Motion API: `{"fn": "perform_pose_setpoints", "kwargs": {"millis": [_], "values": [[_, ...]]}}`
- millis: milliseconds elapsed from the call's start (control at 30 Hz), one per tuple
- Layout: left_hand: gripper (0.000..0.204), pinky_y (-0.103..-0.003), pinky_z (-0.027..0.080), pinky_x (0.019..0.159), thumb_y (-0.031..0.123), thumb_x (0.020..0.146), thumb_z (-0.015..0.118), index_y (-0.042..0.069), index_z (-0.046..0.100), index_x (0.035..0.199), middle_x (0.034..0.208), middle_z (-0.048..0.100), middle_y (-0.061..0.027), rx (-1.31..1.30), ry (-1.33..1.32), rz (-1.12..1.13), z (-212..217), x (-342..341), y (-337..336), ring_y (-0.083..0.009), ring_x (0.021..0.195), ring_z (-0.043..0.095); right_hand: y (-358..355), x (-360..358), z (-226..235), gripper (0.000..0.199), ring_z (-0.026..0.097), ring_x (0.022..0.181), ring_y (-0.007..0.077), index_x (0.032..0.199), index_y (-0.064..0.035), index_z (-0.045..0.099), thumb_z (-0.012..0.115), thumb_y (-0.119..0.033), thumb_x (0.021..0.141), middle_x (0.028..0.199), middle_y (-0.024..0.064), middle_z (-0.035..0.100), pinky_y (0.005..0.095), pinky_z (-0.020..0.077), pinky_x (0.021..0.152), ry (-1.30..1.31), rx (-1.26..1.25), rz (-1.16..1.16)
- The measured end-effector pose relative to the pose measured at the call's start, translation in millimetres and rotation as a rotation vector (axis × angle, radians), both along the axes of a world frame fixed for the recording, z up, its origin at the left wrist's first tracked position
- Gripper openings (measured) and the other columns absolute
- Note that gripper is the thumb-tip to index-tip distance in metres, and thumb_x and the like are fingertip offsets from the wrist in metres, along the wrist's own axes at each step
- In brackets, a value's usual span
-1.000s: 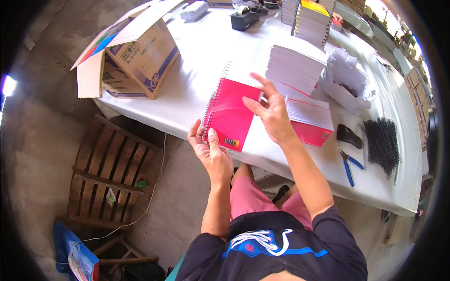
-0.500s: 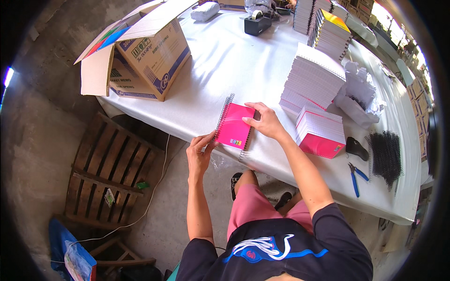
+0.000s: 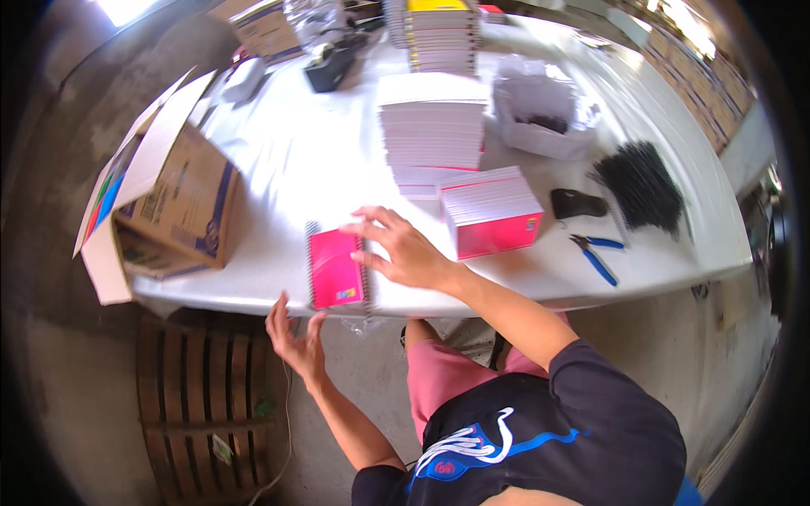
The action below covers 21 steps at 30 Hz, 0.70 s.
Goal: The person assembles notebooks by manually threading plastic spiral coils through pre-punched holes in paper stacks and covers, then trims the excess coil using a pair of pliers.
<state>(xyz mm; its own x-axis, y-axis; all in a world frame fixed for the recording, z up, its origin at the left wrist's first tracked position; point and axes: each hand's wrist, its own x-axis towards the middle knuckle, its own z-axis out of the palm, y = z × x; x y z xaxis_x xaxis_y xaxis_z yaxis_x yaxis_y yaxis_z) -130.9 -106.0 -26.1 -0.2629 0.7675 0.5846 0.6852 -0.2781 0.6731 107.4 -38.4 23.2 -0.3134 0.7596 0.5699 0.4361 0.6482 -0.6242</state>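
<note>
Near the front edge of the table lies a small spiral notebook with a bright pink cover, its black wire coil running along the left side. My left hand is off the notebook, just past the table edge at its lower left, with fingers spread and nothing in them. Over the notebook's upper right edge is my right hand, fingers apart. Its fingertips are at the cover, but whether they touch it I cannot tell. More wire coil shows along the notebook's right edge.
To the right stand a pink-covered notebook stack and a taller white paper stack. Blue-handled cutters, a black object and a pile of black coils lie beyond. An opened carton sits left; a tape dispenser stands behind.
My left hand has let go of the notebook's coiled side and opened, moving away to the left. My right hand's fingers have spread. The whole view has turned toward the right.
</note>
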Motion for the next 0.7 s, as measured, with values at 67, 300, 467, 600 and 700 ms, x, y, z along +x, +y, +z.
{"fn": "perform_pose_setpoints", "kwargs": {"millis": [67, 300, 467, 600, 700], "values": [[0.052, -0.035, 0.047, 0.078, 0.016, 0.070, 0.082, 0.006, 0.063, 0.118, 0.111, 0.062, -0.0111, 0.107, 0.060, 0.116, 18, 34, -6, -0.0246, 0.100, 0.057, -42, 40, 28, 0.030, 0.058, 0.105, 0.0260, 0.113, -0.0104, 0.062, 0.067, -0.012, 0.083, 0.114, 0.0088, 0.057, 0.0378, 0.0484, 0.086, 0.136, 0.175, 0.013], [0.110, -0.043, 0.036, 0.104, 0.031, 0.058, 0.089, -0.002, 0.026, 0.142, 0.141, 0.032, -0.0267, 0.019, -0.041, -0.446, 59, 210, 2, -0.0393, 0.127, 0.037, -83, 241, 40, 0.083, 0.051, 0.117, 0.0259, 0.139, -0.0122, 0.041, 0.082, -0.028, 0.069, 0.128, 0.0169, 0.053, 0.0391, 0.0443, 0.094, 0.088, -0.324, -0.572], [0.145, -0.043, 0.027, 0.111, 0.044, 0.038, 0.093, -0.015, 0.010, 0.141, 0.139, 0.032, -0.0332, -0.400, -0.169, -0.603, 1, 206, 56, -0.0404, 0.134, 0.030, -53, 238, 8, 0.145, 0.012, 0.144, 0.0318, 0.150, -0.0153, -0.010, 0.093, -0.032, 0.050, 0.153, 0.0250, 0.014, 0.0367, 0.0181, 0.115, 0.004, -0.508, -0.127], [0.137, -0.043, 0.030, 0.110, 0.040, 0.037, 0.095, -0.011, 0.019, 0.139, 0.129, 0.047, -0.0314, -0.418, -0.024, -0.729, 14, 207, 83, -0.0391, 0.133, 0.034, -31, 217, -27, 0.148, 0.019, 0.141, 0.0276, 0.149, -0.0164, -0.017, 0.094, -0.023, 0.051, 0.152, 0.0209, 0.020, 0.0379, 0.0233, 0.112, 0.333, -0.582, 0.016], [0.134, -0.046, 0.033, 0.108, 0.037, 0.033, 0.096, -0.003, 0.023, 0.139, 0.130, 0.047, -0.0300, -0.538, -0.088, -0.781, 17, 212, 87, -0.0402, 0.131, 0.037, -32, 210, -31, 0.146, 0.028, 0.137, 0.0264, 0.149, -0.0160, -0.014, 0.093, -0.019, 0.051, 0.148, 0.0179, 0.030, 0.0390, 0.0277, 0.110, 0.384, -0.563, 0.006]]}}
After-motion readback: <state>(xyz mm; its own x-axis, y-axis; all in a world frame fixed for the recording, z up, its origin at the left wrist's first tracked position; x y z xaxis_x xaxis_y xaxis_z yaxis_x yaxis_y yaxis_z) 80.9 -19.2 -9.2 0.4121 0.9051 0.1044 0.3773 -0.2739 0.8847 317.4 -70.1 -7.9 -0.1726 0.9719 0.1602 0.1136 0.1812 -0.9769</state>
